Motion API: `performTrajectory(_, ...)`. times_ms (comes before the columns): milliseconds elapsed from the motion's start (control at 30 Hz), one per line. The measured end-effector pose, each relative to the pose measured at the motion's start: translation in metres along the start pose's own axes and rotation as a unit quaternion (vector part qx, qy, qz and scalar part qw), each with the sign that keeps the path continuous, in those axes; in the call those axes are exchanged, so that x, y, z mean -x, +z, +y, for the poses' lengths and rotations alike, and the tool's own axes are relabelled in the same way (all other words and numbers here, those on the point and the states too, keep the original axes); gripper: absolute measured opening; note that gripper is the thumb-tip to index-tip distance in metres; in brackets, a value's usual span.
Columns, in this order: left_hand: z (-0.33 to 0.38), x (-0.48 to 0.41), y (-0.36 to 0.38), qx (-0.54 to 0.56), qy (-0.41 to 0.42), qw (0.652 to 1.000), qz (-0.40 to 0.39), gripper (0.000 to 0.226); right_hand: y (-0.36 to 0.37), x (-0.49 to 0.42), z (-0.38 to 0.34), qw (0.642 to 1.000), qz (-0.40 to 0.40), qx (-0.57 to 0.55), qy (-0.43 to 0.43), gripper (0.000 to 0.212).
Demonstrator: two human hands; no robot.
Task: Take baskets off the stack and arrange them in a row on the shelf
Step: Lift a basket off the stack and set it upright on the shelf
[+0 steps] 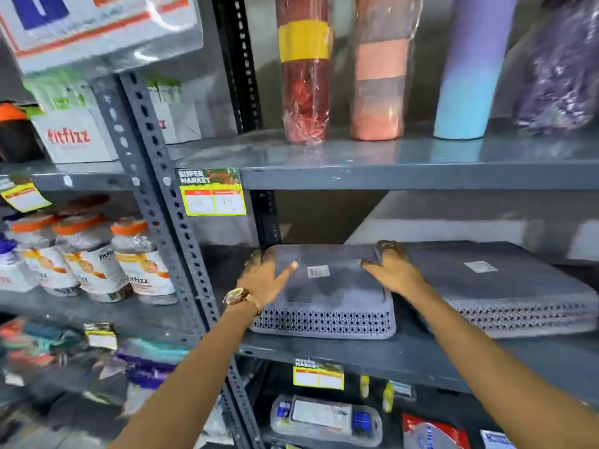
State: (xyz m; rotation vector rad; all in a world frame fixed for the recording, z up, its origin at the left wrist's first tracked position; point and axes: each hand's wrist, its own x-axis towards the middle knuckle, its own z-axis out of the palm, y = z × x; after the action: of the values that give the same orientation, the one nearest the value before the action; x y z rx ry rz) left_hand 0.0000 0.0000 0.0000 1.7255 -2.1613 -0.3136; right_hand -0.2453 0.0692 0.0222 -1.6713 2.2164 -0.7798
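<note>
Two bare forearms reach up and forward from the lower edge of the view onto the middle shelf [356,354], a grey metal board with a yellow price tag [318,376] on its front lip. The left hand [264,280], with a gold wristwatch [238,297] at the wrist, lies on the left end of an upturned grey basket [327,306]: thumb stretched across the flat bottom, fingers curled over the far left corner, so it grips that edge. The right hand [389,267] presses on the basket's right end, thumb pointing inward and fingers hooked over the far right corner. The basket sits bottom-up on the shelf near its left post, its perforated side wall facing the camera and a small white barcode label [318,271] on top between the two hands.

Just beside it to the right, touching or nearly so (the right forearm hides the gap), lies the stack of baskets [505,293], also upside down, with several perforated rims layered along its near edge and its own white label [480,266].

Farther up, the upper shelf [389,176] carries upright rolled mats [304,69] in plastic wrap. On the neighbouring rack to the left stand orange-capped bottles [87,254].
</note>
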Motion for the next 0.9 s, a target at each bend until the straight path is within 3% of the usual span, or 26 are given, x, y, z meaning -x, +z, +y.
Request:
performTrajectory(133,-0.015,-0.039,0.015,0.04,-0.124,0.991,-0.042,0.091,0.021,-0.029,0.007,0.994,-0.024,-0.021,0.107,0.069)
performTrajectory(300,-0.016,-0.06,0.037,0.162,-0.243,0.955,-0.053,0.093,0.047,-0.036,0.013,0.961,-0.072,-0.194,0.185,0.063)
performTrajectory(367,-0.012,-0.056,0.045,0.191,-0.264,0.945,-0.021,0.096,0.06,-0.032,0.013,0.957,-0.012,-0.21,0.199,0.068)
performTrajectory(433,-0.008,-0.043,0.051,0.189,-0.275,0.942,0.036,0.098,0.073,-0.027,0.013,0.958,0.059,-0.189,0.209,0.092)
performTrajectory(500,-0.009,-0.034,0.052,0.199,-0.256,0.94,0.106,0.093,0.077,-0.025,0.012,0.948,0.13,-0.216,0.193,0.103)
performTrajectory(633,-0.006,-0.035,0.034,0.403,-0.175,0.862,0.253,0.064,0.06,-0.028,0.002,0.889,0.257,-0.366,0.102,0.098)
performTrajectory(700,-0.001,-0.039,0.025,0.46,-0.165,0.828,0.275,0.057,0.056,-0.027,-0.001,0.86,0.278,-0.421,0.079,0.078)
performTrajectory(800,-0.004,-0.042,0.024,0.547,-0.191,0.779,0.24,0.079,0.051,-0.027,0.008,0.818,0.268,-0.496,0.117,0.066)
performTrajectory(900,-0.02,-0.042,0.02,0.598,-0.248,0.739,0.184,0.117,0.046,-0.019,0.024,0.785,0.212,-0.544,0.208,0.096)
